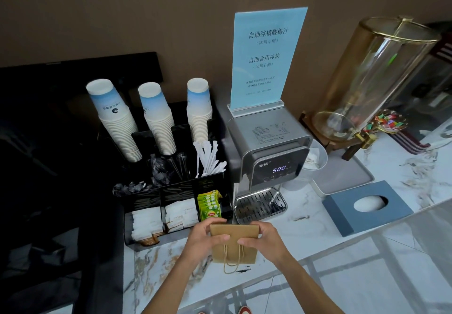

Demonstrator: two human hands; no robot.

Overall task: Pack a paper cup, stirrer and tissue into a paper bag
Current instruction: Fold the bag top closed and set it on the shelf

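You stood at a marble bench (305, 235) with a flat, folded paper bag (234, 235) held between both hands just above its near edge. Your left hand (204, 236) was curled closed on the bag's left edge, thumb across the front, and your right hand (263, 236) was closed the same way on the right edge; the twine handles dangled toward you. The bag looked unopened, so nothing seemed packed yet. The step in hand appeared to be opening it: to do that well, you would have needed to part the two paper walls at the mouth with your thumbs, push out the folded base so it could stand, and keep the handles clear of the opening. The cups (156, 120) stood upside down in three stacks at the back of a black organiser (127, 230) to your left, with white wrapped stirrers (208, 157) upright in its right compartment. The blue tissue box (367, 206) lay to your right, well apart from the bag.
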